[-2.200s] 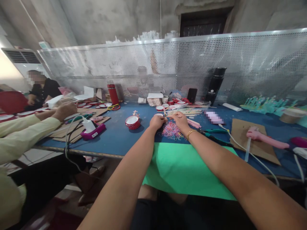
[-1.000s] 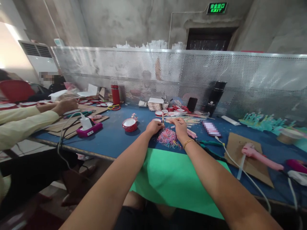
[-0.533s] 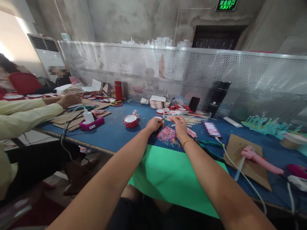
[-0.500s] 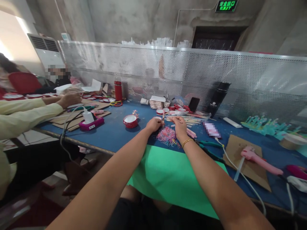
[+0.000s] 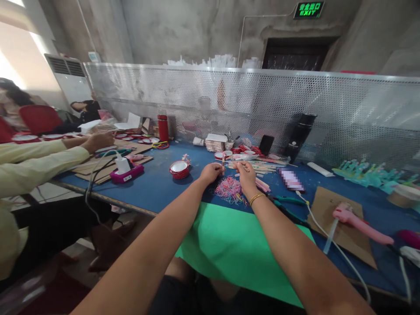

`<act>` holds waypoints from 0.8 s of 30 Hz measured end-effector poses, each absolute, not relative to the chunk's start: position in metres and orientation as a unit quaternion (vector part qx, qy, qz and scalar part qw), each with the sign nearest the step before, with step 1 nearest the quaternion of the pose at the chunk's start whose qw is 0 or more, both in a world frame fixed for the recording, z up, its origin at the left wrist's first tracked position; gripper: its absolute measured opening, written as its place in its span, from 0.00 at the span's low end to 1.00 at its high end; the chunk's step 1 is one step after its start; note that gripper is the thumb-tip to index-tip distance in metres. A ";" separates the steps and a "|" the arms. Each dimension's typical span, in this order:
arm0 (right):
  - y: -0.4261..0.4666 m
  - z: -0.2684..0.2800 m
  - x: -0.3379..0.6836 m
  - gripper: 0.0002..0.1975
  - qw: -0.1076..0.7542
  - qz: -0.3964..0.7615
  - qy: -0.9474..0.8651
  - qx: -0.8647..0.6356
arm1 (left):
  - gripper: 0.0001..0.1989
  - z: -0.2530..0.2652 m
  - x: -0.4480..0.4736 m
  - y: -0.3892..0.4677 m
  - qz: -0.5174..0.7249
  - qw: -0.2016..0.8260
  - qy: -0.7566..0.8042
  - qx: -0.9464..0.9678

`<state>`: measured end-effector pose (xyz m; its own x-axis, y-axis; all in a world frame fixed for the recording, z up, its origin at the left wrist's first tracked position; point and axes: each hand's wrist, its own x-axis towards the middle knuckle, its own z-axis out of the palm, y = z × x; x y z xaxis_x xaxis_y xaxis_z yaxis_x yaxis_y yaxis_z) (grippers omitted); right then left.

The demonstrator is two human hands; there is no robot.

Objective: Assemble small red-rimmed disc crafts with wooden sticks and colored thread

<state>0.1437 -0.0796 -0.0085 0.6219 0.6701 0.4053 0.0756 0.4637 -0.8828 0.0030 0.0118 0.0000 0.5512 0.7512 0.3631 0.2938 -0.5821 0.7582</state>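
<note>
My left hand [image 5: 210, 173] is closed in a pinch on a small, flat, pinkish stick [image 5: 223, 161] that stands upright above its fingertips. My right hand [image 5: 247, 176], with a gold bracelet [image 5: 257, 198] at the wrist, is also pinched, a short gap away; whatever is between its fingertips is too small to make out. Below and between both hands lies a tangled pile of pink, purple and blue strings [image 5: 229, 189]. A sheet of green paper [image 5: 236, 245] extends from under my forearms over my lap. Flat wooden sticks [image 5: 265, 167] lie just beyond my right hand.
Left of my hands are a stack of red-rimmed discs [image 5: 179, 168] and a purple power strip [image 5: 127, 173]. A co-worker's hand [image 5: 100, 139] works farther left. To the right lie teal-handled pliers [image 5: 290, 200] and a pink glue gun [image 5: 361, 223] on cardboard. A perforated metal screen [image 5: 183, 87] backs the table.
The view has shifted slightly, so most things appear a little lower. Both my hands keep nearly the same pinched pose, and the stick stays in my left hand.
</note>
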 end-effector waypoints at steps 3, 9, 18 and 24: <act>-0.079 -0.007 0.141 0.15 0.761 0.197 -0.393 -0.478 | 0.15 0.002 0.003 0.011 0.361 0.347 0.317 0.806; -0.080 -0.006 0.145 0.15 0.744 0.170 -0.412 -0.497 | 0.22 0.010 0.006 0.002 0.389 0.416 0.313 0.760; -0.086 -0.009 0.143 0.15 0.648 0.062 -0.530 -0.544 | 0.20 0.029 0.008 -0.023 0.431 0.552 0.325 0.636; -0.091 -0.007 0.134 0.12 0.587 -0.007 -0.564 -0.580 | 0.19 0.032 0.010 -0.027 0.429 0.585 0.326 0.606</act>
<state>0.1343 -0.0910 -0.0068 0.3626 0.6471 0.6706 0.6632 0.3264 -0.6735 0.0096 -0.0267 0.0320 0.4197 0.8971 0.1383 -0.1073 -0.1023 0.9890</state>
